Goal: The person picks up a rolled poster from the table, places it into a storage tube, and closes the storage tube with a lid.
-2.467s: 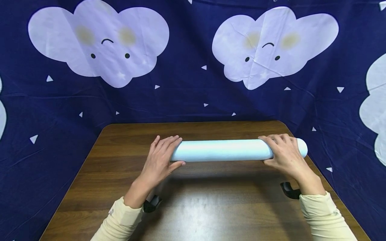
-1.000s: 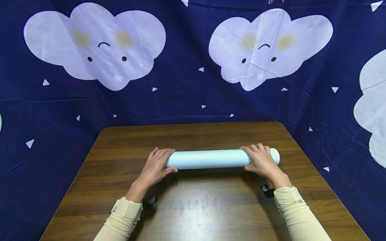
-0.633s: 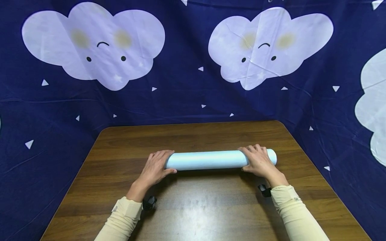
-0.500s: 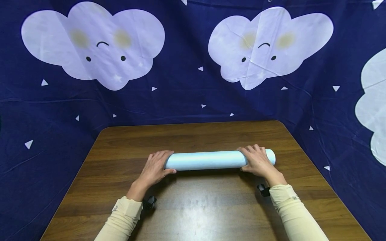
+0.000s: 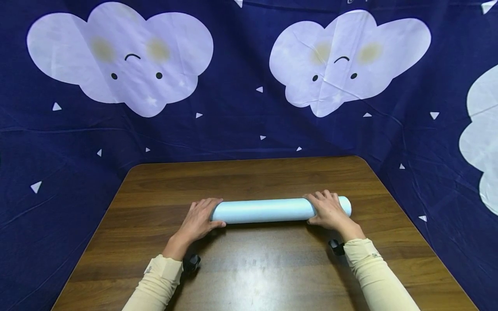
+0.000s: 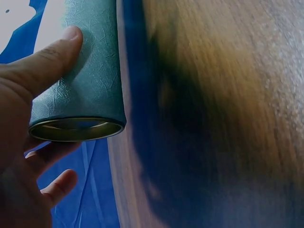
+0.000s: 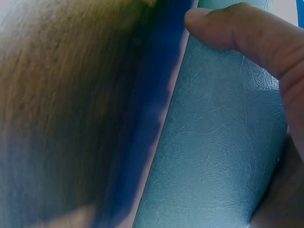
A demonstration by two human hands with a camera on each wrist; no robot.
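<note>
A long light-blue tube lies crosswise between both hands, low over the brown wooden table; whether it touches the wood I cannot tell. Its surface looks finely creased, and its left end has a gold-coloured rim. The left hand grips that end, thumb on the near side and fingers over the far side. Near the other end, the right hand holds the tube from above, with a short length sticking out beyond it. In the right wrist view, the thumb presses along the textured surface.
Behind and beside the table hangs a dark blue cloth printed with white clouds and small triangles. Black wrist mounts sit below both cuffs. The table's far edge lies beyond the tube.
Both hands have brought the tube down towards the table and to the left, the right hand moving most. Over the last half second it has sunk slightly. Both grips stay the same.
</note>
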